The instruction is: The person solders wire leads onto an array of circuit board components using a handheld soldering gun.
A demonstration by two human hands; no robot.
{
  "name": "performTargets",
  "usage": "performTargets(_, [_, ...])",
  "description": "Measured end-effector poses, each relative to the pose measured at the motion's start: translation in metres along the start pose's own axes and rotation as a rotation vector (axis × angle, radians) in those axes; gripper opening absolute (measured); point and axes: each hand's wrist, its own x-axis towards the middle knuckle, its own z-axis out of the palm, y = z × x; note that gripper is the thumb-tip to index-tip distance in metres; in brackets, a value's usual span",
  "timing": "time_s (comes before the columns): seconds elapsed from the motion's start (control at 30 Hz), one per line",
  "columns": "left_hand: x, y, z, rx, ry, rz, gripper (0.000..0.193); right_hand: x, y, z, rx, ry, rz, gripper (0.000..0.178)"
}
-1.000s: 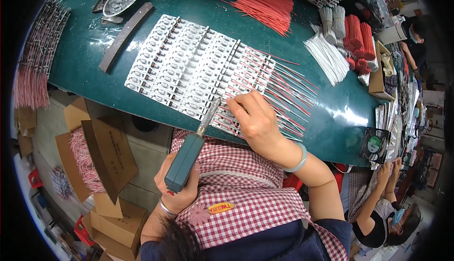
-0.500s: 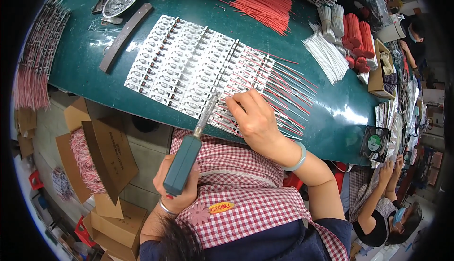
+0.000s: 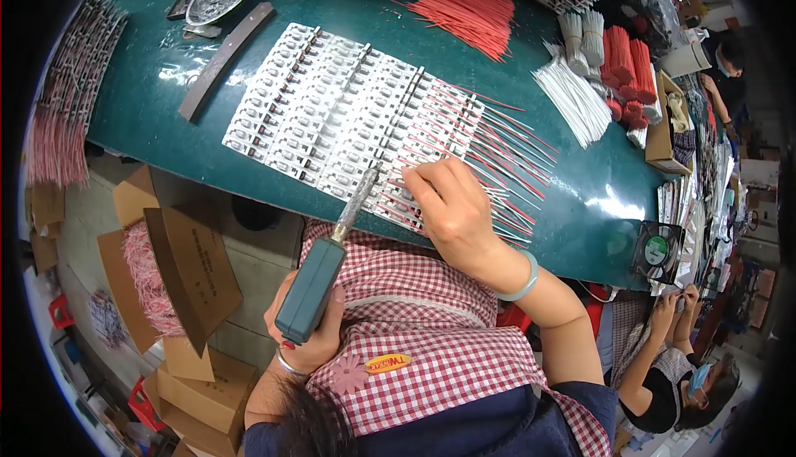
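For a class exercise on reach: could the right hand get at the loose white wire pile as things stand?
Probably yes: between the right hand and the white wire pile seem to lie only low red-and-white wires and tabletop; nothing tall blocks the way.

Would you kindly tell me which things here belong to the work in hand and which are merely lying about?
In use:
- green-handled tool
- white panel
- red and white wires on it

Apparently lying about:
- curved dark bar
- black fan
- open cardboard box

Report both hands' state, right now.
Left hand: closed around the dark-green, boxy, silver-shafted tool.
Right hand: fingers bent over the white, gridded panel; whether pinching anything cannot be told.
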Motion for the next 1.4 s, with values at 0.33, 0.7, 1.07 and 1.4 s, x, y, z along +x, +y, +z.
performTargets(0.33, [0.000, 0.000, -0.001, 0.016, -0.029, 0.041, 0.024, -0.004, -0.006, 0.004, 0.041, -0.019, 0.004, 0.035])
performTargets(0.7, [0.007, 0.007, 0.002, 0.025, -0.056, 0.049, 0.020, -0.005, -0.006, 0.007, 0.030, -0.028, -0.005, 0.033])
performTargets(1.07, [-0.002, 0.002, -0.001, 0.109, -0.005, 0.109, 0.020, -0.004, -0.006, 0.007, 0.040, -0.022, 0.024, 0.033])
performTargets(1.4, [-0.011, -0.004, -0.004, 0.095, -0.006, 0.060, 0.023, -0.010, -0.012, 0.006, 0.022, 0.014, 0.000, 0.033])
